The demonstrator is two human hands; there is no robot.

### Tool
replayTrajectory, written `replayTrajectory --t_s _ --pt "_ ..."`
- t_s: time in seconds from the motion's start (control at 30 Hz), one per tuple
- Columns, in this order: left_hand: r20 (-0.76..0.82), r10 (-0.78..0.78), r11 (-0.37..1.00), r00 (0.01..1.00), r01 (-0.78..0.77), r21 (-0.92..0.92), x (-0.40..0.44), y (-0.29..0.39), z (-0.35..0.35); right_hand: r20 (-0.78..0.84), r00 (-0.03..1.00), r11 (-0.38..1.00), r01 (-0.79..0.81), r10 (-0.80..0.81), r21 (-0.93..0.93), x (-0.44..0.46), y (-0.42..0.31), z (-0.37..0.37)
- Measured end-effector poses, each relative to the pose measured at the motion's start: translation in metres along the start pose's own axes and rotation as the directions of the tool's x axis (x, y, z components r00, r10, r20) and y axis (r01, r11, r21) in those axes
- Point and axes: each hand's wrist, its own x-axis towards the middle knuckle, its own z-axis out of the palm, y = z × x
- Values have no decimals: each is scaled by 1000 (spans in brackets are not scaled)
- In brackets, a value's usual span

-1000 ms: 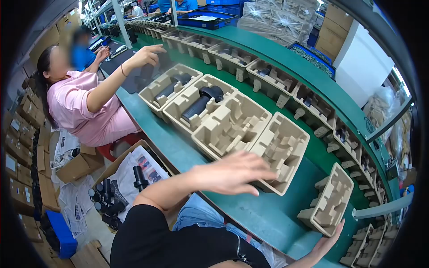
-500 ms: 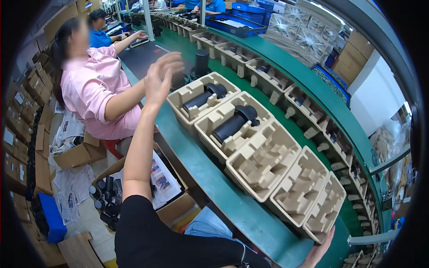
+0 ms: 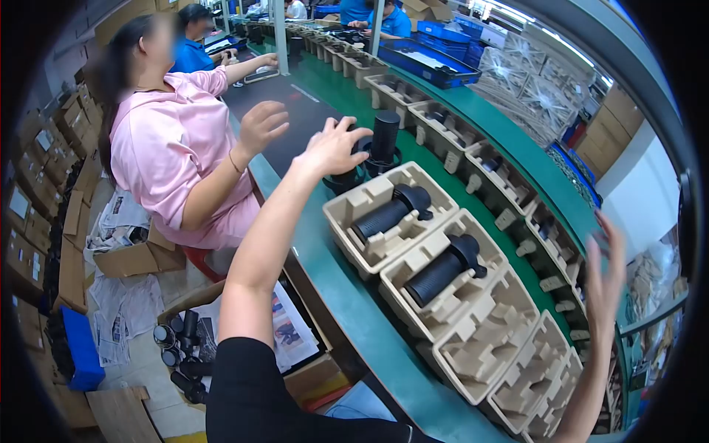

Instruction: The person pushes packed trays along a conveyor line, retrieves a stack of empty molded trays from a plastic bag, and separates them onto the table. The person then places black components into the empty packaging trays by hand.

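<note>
My left hand is over the near end of the line, fingers apart and holding nothing. Just below it sits a dark round part, partly covered by the hand. Beside its fingertips a black ribbed cylinder stands upright. My right hand is raised at the right, slightly blurred, its fingers stretched out with nothing in them. Between my arms runs a row of moulded pulp trays; the first tray and the second tray each hold a black cylinder with a collar. The nearer tray has bare moulded hollows.
A co-worker in pink sits at the left, one hand close to mine. More filled trays line the green conveyor behind. At my left, a carton stands against the bench, near several black cylinders.
My left hand has come down beside the upright cylinder. The right hand has left the end of the tray row and risen. The view has shifted; the co-worker's near hand now shows.
</note>
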Motion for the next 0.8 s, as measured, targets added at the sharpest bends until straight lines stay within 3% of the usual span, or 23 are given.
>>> replayTrajectory --t_s 0.07,0.1,0.13,0.2,0.27,0.33,0.37,0.4,0.47,0.53,0.6,0.67,0.7,0.73,0.77,0.8 --pt "-9 -5 1000 1000 5 -7 -4 -8 -4 137 986 996 87 -90 29 63 -30 69" --pt "-13 0 1000 1000 0 -26 -8 -8 -3 193 976 991 84 -102 100 88 -36 108" --pt "-19 5 999 1000 -6 -45 -10 -9 -3 320 945 998 52 -64 48 112 -49 140" --pt "-53 42 998 998 -44 -43 -20 -17 -7 308 950 998 53 -57 20 150 -58 224" --pt "-54 102 993 993 -106 -61 -32 -24 -6 441 897 1000 -17 8 16 168 -86 268" --pt "-169 102 994 980 -107 -20 -42 -37 -8 564 825 1000 -24 18 4 175 -101 302" --pt "-137 117 992 984 -121 -25 -47 -42 -10 617 787 1000 -22 6 18 175 -102 319" --pt "-121 41 993 992 -54 -110 -51 -46 -12 627 779 999 -50 28 17 174 -100 331" --pt "-95 -32 983 995 14 -186 -60 -55 -13 555 832 993 -65 -1 98 176 -99 346" --pt "-189 -63 974 980 19 -226 -68 -61 -7 506 863 988 -73 -4 134 179 -98 353" --pt "-233 -55 967 971 -6 -253 -70 -59 -14 172 969 952 125 -178 280 179 -94 348" --pt "-483 73 995 873 -94 -18 -73 -46 -23 -115 947 886 322 -301 333 175 -80 332" --pt "-535 7 993 845 -68 -95 -74 -24 -34 -223 910 851 407 -348 331 176 -76 299" --pt "-573 -67 982 817 -47 -181 -76 -2 -42 -9 954 896 283 -298 341 172 -71 255" --pt "-552 -40 970 833 -100 -220 -74 15 -38 195 953 931 158 -231 329 166 -69 208" --pt "-564 -77 847 822 -244 -472 -72 32 -33 8 953 906 286 -304 312 152 -64 162"
